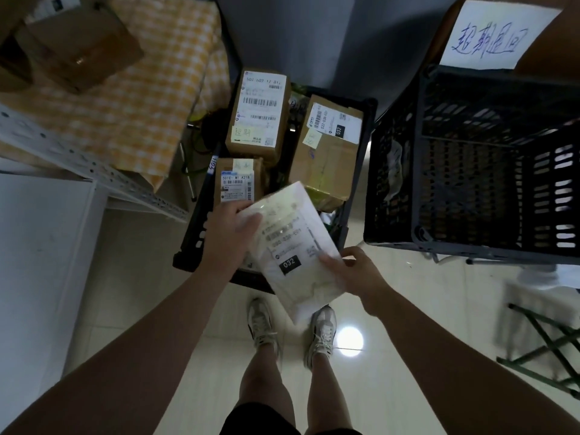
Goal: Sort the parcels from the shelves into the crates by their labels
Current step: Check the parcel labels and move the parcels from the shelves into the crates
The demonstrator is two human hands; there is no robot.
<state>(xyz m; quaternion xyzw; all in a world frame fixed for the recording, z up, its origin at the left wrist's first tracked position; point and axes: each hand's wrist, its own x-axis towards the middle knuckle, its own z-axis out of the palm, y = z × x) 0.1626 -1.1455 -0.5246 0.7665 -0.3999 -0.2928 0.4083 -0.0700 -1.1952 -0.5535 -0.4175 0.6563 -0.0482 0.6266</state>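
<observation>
A white mailer bag [293, 246] with a black "032" tag hangs over the near edge of a black floor crate [365, 133]. My left hand [230, 232] grips the bag's upper left edge, thumb on top. My right hand [353, 271] pinches its right edge. Inside the crate lie three cardboard parcels: a tall box [259, 113] with a large white label, a small box [237, 180] partly behind my left hand, and a brown box [329, 149] also tagged 032.
A taller black crate [477, 164] stands at the right under a handwritten paper sign [489, 36]. A white metal shelf [78, 161] runs along the left, with a checkered cloth [141, 89] and a cardboard box [78, 45] behind it. A green folding frame [546, 350] stands at the right.
</observation>
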